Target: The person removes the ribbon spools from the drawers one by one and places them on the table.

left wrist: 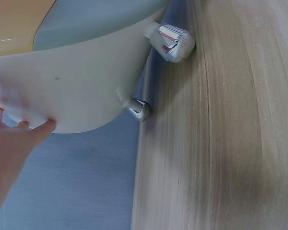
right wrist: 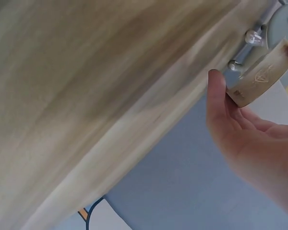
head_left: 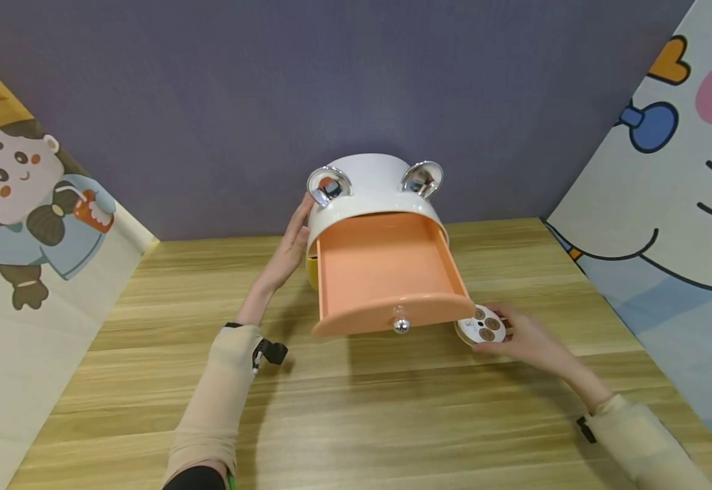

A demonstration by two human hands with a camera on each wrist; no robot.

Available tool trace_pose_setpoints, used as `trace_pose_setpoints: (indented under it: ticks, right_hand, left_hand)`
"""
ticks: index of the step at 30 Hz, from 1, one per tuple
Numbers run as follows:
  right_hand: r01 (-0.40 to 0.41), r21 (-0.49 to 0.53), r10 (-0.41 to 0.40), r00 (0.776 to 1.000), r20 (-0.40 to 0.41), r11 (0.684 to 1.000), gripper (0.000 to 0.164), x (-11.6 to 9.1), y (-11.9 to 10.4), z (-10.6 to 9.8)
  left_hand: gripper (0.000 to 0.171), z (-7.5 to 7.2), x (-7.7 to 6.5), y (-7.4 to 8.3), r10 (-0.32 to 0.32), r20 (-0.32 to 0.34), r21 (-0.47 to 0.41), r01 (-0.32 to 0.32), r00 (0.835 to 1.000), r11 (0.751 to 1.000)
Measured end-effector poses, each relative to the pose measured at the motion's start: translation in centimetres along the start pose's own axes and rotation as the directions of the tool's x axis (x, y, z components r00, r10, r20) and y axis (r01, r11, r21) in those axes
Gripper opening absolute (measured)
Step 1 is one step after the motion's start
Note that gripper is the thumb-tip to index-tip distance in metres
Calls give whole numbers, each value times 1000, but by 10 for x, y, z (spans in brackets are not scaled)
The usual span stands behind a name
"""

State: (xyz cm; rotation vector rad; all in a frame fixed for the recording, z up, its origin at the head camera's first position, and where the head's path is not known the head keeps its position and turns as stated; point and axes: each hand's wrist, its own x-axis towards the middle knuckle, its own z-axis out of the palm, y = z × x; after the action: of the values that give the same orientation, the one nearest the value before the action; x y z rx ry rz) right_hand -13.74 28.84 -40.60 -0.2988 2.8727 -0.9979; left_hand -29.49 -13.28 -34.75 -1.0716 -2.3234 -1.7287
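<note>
A white, rounded animal-shaped desk box (head_left: 371,177) with two shiny silver round ears or eyes stands against the back wall. Its orange drawer (head_left: 386,258) is pulled far out, with a silver knob (head_left: 401,325) on the front. The left hand (head_left: 287,253) rests its fingers against the box's left side; the left wrist view shows the fingertips on the white shell (left wrist: 77,91). Near the drawer's front right corner, the right hand (head_left: 524,340) holds a thick white disc (head_left: 483,325) with brown circles on its face. In the right wrist view its beige edge (right wrist: 261,76) bears a diamond mark.
Silver feet (left wrist: 175,42) lift the box off the wood-grain table (head_left: 356,422). A grey-blue wall (head_left: 239,116) rises close behind it. Cartoon-printed panels stand at left (head_left: 31,204) and right (head_left: 668,197). The open drawer juts out between both arms.
</note>
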Motion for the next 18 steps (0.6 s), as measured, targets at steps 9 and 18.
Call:
trace_pose_setpoints:
  ticks: [9, 18]
  right_hand:
    - [55, -31, -56, 998, -31, 998, 85, -2, -1, 9]
    - [96, -155, -111, 989, -94, 983, 87, -2, 5, 18]
  left_hand:
    - [82, 0, 0, 0, 10, -6, -7, -10, 1000, 1000]
    - [85, 0, -1, -1, 4, -1, -6, -4, 1000, 1000]
